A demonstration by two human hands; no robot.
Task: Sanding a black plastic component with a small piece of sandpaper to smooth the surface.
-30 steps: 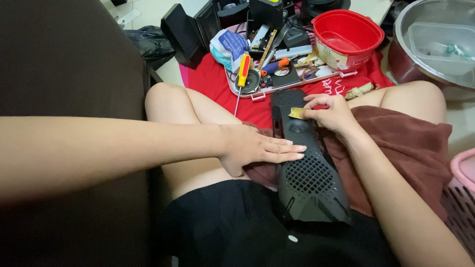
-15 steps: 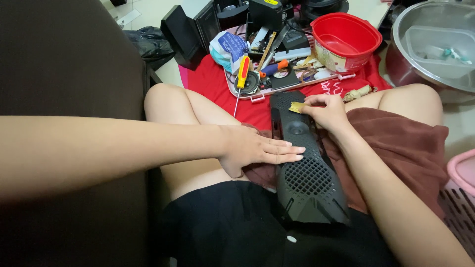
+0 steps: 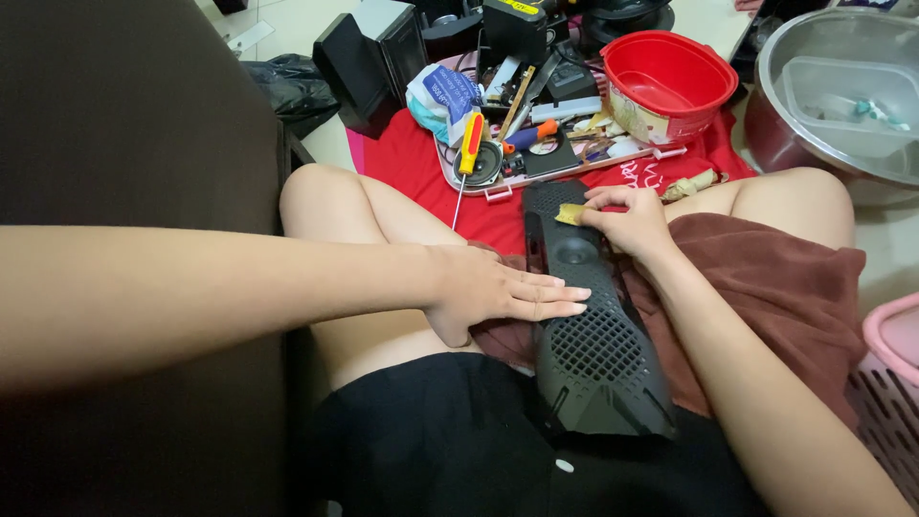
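A long black speaker panel (image 3: 586,325) with round holes and a mesh grille lies lengthwise across my lap on a brown towel (image 3: 795,287). My left hand (image 3: 498,292) rests flat, fingers together, against the panel's left edge at its middle. My right hand (image 3: 627,220) sits at the panel's far end and pinches a small yellowish scrap (image 3: 570,213) against the surface.
On a red cloth (image 3: 412,163) ahead lie a tray of parts, a yellow-handled screwdriver (image 3: 469,148), a red plastic bowl (image 3: 684,81) and black speaker boxes (image 3: 369,57). A steel basin (image 3: 842,91) stands at the far right, a pink basket (image 3: 890,364) at the right edge, a dark sofa on the left.
My right hand with the yellowish scrap has slid a little farther up the panel. My left hand has stayed in place.
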